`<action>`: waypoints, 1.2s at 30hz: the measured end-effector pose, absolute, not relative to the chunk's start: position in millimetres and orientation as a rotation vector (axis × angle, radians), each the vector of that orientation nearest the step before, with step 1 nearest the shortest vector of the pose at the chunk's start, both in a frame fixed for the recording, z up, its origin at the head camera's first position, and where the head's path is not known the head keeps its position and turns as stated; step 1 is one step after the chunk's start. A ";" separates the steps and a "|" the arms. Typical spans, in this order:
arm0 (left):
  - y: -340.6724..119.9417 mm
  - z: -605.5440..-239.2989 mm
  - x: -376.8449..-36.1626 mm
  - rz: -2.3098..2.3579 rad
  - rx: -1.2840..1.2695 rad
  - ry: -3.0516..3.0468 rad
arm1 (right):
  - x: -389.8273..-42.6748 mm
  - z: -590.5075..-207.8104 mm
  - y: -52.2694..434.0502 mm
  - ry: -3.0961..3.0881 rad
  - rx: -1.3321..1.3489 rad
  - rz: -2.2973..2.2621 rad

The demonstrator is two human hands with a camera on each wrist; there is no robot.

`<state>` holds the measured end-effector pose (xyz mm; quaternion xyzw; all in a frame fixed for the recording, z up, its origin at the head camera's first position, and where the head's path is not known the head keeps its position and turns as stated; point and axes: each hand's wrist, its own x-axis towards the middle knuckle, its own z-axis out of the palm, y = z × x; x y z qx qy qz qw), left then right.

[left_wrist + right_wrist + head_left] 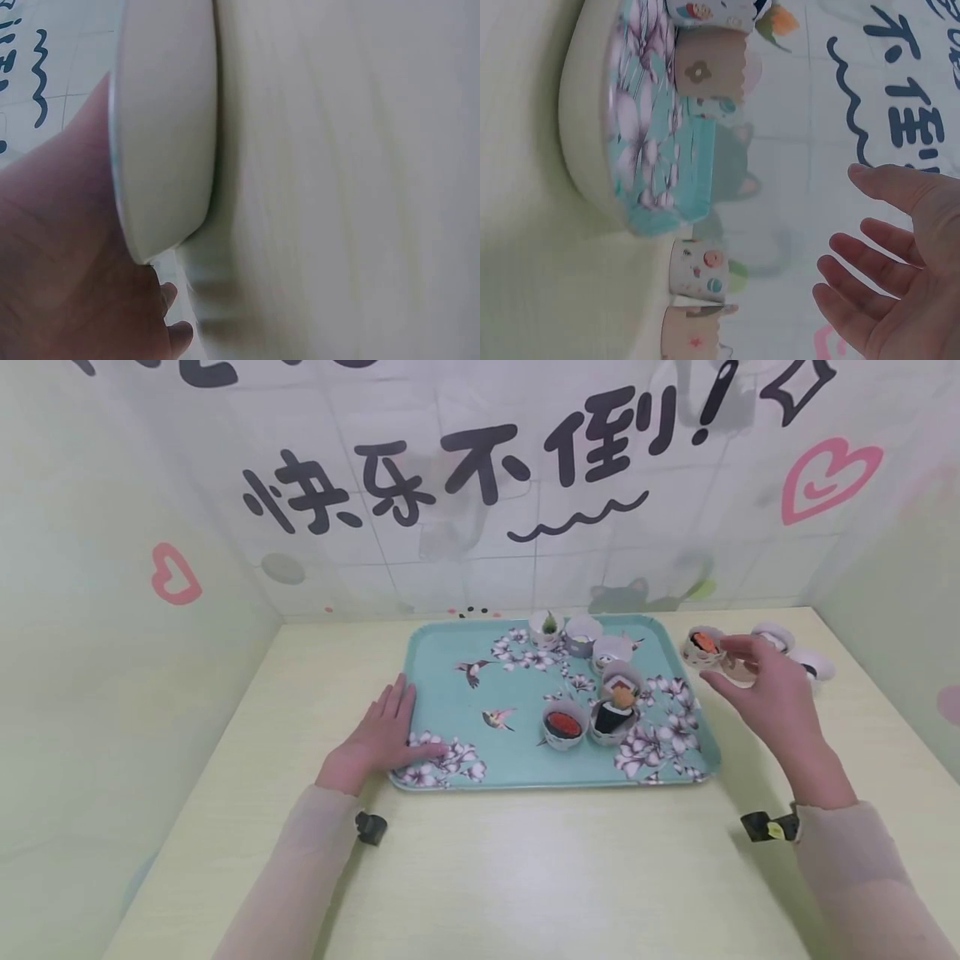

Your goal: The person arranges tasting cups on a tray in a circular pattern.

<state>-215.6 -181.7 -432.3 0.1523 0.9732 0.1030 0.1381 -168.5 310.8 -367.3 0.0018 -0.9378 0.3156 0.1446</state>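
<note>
Where tray [450, 689] ends — cups [813, 664] beside hand [765, 689]

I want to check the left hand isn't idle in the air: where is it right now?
In the head view the left hand lies flat on the near-left corner of the teal floral tray, fingers straight, far from the paper cups.
</note>
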 end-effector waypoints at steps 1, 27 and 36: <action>-182.1 -432.2 -215.5 0.299 0.439 2.813 | -168.9 -368.2 313.6 -2.694 -0.016 0.916; -178.4 -423.6 -210.4 0.304 0.416 2.800 | -186.4 -376.5 392.2 -2.432 -0.804 1.289; -179.0 -422.6 -210.5 0.304 0.427 2.804 | -193.1 -386.4 416.1 -2.285 -1.003 1.471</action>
